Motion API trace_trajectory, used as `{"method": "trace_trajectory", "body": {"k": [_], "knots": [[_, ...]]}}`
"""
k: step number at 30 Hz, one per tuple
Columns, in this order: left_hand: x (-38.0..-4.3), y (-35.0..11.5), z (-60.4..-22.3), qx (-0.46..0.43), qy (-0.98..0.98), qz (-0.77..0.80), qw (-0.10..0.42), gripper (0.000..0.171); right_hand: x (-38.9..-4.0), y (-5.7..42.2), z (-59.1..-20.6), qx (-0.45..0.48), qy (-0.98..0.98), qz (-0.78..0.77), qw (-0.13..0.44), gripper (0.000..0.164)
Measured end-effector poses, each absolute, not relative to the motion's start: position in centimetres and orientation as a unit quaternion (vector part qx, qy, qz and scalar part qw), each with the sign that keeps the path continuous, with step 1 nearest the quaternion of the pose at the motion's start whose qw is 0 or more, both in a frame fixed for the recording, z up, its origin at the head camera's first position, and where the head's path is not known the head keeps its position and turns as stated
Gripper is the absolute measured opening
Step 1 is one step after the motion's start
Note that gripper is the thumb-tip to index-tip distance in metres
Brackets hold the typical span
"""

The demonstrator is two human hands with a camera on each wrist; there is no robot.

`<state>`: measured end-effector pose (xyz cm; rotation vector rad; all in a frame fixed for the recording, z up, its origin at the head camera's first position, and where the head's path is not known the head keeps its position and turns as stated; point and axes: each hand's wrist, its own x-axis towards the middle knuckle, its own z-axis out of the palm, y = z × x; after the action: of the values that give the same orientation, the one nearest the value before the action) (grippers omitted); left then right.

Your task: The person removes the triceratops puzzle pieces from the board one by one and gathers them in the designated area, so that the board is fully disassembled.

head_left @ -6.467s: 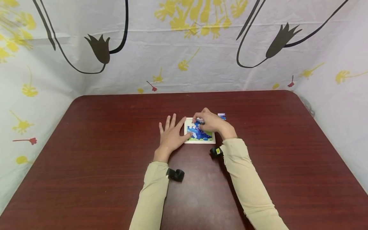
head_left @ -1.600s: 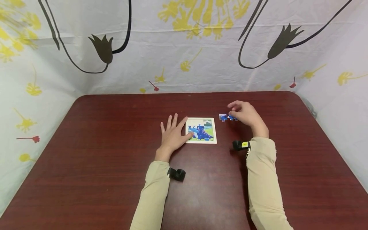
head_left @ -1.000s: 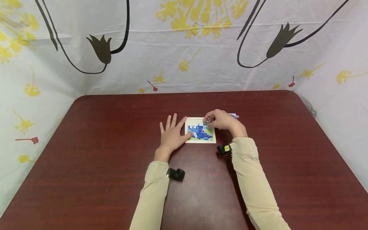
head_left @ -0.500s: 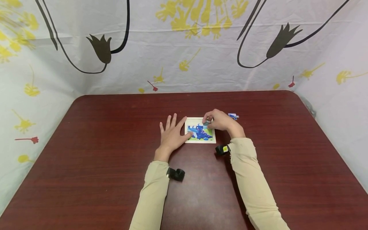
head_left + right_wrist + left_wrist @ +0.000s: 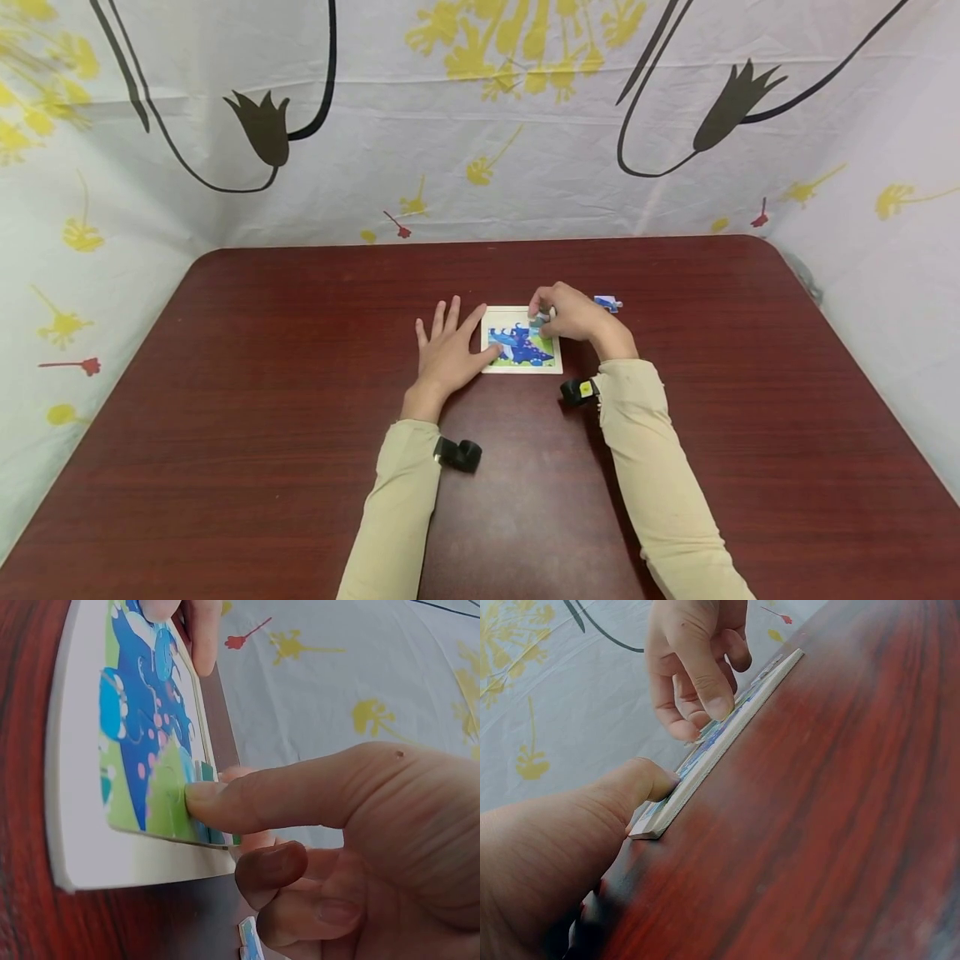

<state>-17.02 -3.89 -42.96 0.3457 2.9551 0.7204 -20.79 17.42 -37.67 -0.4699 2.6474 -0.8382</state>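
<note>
Behind the reddish-brown table (image 5: 262,375) hangs a white sheet (image 5: 555,187) printed with 2 dark tulips (image 5: 262,129) and yellow flowers (image 5: 478,172).

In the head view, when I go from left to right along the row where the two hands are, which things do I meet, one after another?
Left hand → framed puzzle → right hand → loose puzzle piece.

Surface (image 5: 285,375) looks like glossy wood, grain and all. Frame (image 5: 154,862) is matt wood, kinda rough along the edge. Puzzle (image 5: 146,697) print looks smooth, like paper. Backdrop (image 5: 360,150) is creased matt cloth, sleeves (image 5: 397,492) matt cloth too, wrist cams (image 5: 467,456) plastic.
</note>
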Motion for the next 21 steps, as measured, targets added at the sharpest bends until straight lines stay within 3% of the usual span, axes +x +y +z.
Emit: {"method": "trace_trajectory", "body": {"k": [5, 21], "knots": [[-17.00, -3.94, -42.96, 0.114, 0.964, 0.237, 0.041, 0.074, -20.62, 17.15, -37.44, -0.131, 0.939, -0.275, 0.160, 0.033], [-16.97, -3.96, -42.97, 0.112, 0.965, 0.233, 0.044, 0.074, -20.56, 17.17, -37.12, -0.140, 0.943, -0.256, 0.158, 0.034]]}}
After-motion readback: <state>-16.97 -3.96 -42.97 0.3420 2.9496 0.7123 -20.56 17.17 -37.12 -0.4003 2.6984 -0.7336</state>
